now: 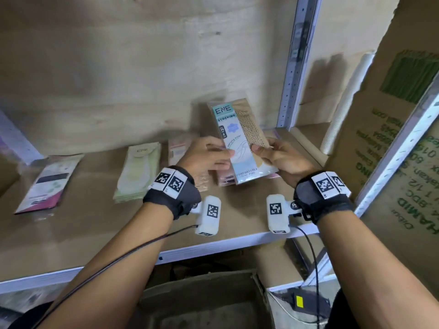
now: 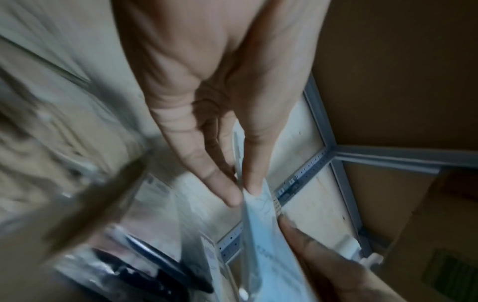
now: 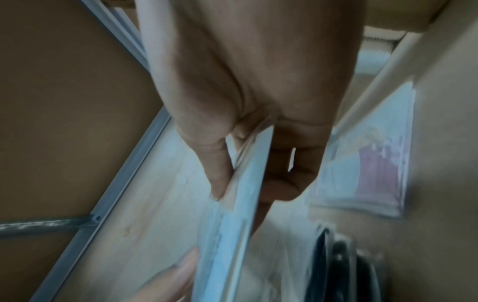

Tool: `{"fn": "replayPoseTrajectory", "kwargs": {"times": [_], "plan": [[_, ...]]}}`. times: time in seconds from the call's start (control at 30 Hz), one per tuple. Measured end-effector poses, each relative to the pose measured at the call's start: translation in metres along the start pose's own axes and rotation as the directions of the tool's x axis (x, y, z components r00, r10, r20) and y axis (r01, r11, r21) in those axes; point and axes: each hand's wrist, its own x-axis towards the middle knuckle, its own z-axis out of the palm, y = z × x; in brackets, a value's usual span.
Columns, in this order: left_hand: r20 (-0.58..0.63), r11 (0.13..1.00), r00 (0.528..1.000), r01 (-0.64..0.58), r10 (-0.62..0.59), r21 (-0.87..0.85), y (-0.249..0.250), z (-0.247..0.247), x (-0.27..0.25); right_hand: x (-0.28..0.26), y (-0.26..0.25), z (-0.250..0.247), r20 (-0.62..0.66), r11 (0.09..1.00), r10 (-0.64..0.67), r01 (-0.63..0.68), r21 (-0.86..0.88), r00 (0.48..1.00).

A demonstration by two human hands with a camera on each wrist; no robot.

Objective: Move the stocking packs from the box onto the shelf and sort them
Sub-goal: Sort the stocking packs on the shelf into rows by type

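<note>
Presently held: one blue stocking pack, raised above the shelf near its right end, tilted slightly, gripped at both long edges. Left hand pinches the left edge between thumb and fingers; right hand pinches the right edge likewise.

Appearance of the held pack: clear sleeve, pale blue card printed "ENE" and "STOCKING" at the top and "COMFORTABLE" at the foot, with a tan dotted mesh panel down the right side.

Lying flat on the shelf, counted left to right:
- one pack with dark band and pink foot, well apart from the others;
- one pile of pale green packs; number in the pile cannot be told;
- pink packs behind and beneath the hands, mostly hidden, count unclear.

Other items: one grey slotted upright at the right of the shelf; one printed cardboard carton beyond it; one open cardboard box below the shelf front, its contents not visible.

View notes: the head view alone shows the printed face and the shelf layout. Left wrist view shows the pack edge-on, the thumb and forefinger closing on it, with the right hand's fingers below. Right wrist view, blurred, shows the thumb on one face and curled fingers on the other, plus a pink pack standing beyond.
</note>
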Motion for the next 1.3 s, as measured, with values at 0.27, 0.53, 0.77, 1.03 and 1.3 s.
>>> {"fn": "replayPoseTrajectory", "kwargs": {"times": [0.27, 0.53, 0.77, 1.03, 1.3], "plan": [[-0.037, 0.991, 0.999, 0.022, -0.017, 0.134, 0.015, 0.068, 0.061, 0.026, 0.003, -0.066, -0.304, 0.986, 0.020, -0.069, -0.151, 0.953], [-0.105, 0.872, 0.990, 0.132, -0.093, 0.472, 0.002, 0.103, 0.110, 0.031, 0.019, -0.079, -0.375, 0.850, 0.093, -0.269, -0.452, 0.923], [-0.170, 0.721, 0.982, 0.174, -0.079, 0.671, 0.002, 0.126, 0.118, 0.039, 0.028, -0.075, -0.410, 0.784, 0.132, -0.348, -0.514, 0.902], [-0.179, 0.606, 0.981, 0.191, -0.081, 0.772, -0.005, 0.135, 0.130, 0.045, 0.038, -0.072, -0.451, 0.726, 0.135, -0.398, -0.561, 0.882], [-0.248, 0.440, 0.967, 0.199, 0.056, 0.876, -0.019, 0.141, 0.148, 0.049, 0.044, -0.071, -0.451, 0.717, 0.117, -0.390, -0.577, 0.885]]}}
